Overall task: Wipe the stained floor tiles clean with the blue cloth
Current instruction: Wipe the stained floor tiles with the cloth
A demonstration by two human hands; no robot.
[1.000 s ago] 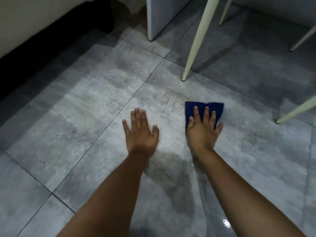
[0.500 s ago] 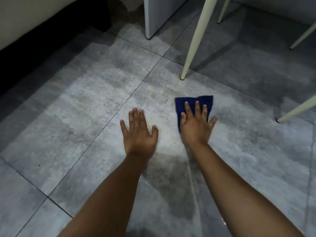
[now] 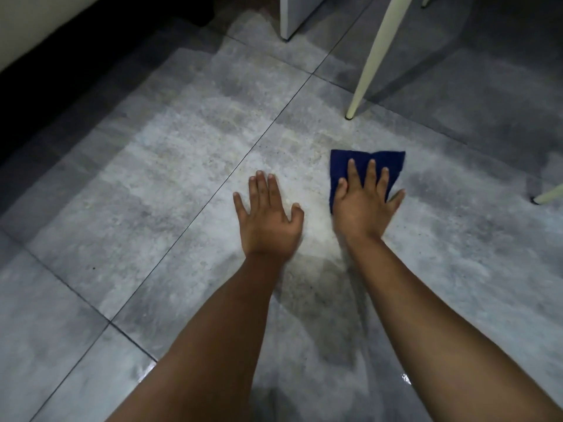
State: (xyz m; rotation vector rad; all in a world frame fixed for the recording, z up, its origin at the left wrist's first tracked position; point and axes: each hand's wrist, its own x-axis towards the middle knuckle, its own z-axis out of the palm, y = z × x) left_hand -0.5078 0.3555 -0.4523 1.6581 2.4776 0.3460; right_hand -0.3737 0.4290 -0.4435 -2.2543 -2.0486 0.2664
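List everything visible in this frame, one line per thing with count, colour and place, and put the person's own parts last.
blue cloth: one, dark blue, flat on the floor right of centre, under the right hand.
floor tiles: several, mottled grey with pale dusty patches and dark grout lines, filling the view; a wet shine near the bottom.
furniture legs: one full cream leg upper right standing on the tile, one cream foot at the right edge, part of another at the top edge.
grey panel: one, pale grey, top centre, standing on the floor.
left hand: one, flat on the tile beside the cloth, fingers spread, empty.
right hand: one, pressed palm-down on the cloth, fingers extended.
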